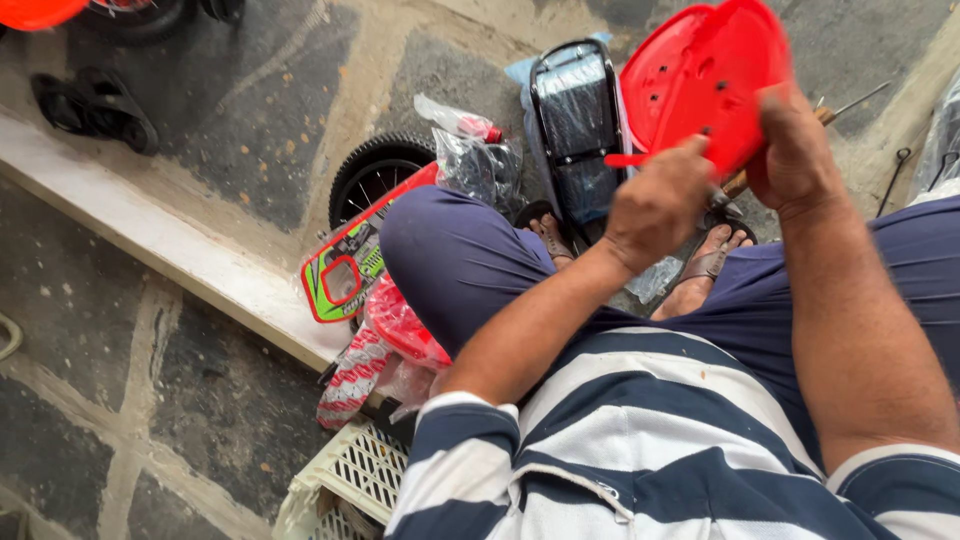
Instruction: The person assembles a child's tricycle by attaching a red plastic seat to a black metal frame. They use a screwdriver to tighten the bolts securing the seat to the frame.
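Note:
A red plastic seat-shaped shell (700, 75) with several small holes is held up in front of me, above my knees. My right hand (795, 150) grips its lower right edge. My left hand (660, 205) is closed at its lower left edge, on a thin red tab sticking out sideways. A wooden tool handle (735, 185) shows between the two hands; I cannot tell which hand holds it. My sandalled feet (705, 265) rest on the stone floor below.
A black metal frame wrapped in plastic (577, 110) lies ahead. A small spoked wheel (375, 170) and a red and green panel (345, 270) sit at my left knee, with red wrapped parts (385, 350) and a white crate (350, 475) below. Black sandals (95, 105) lie far left.

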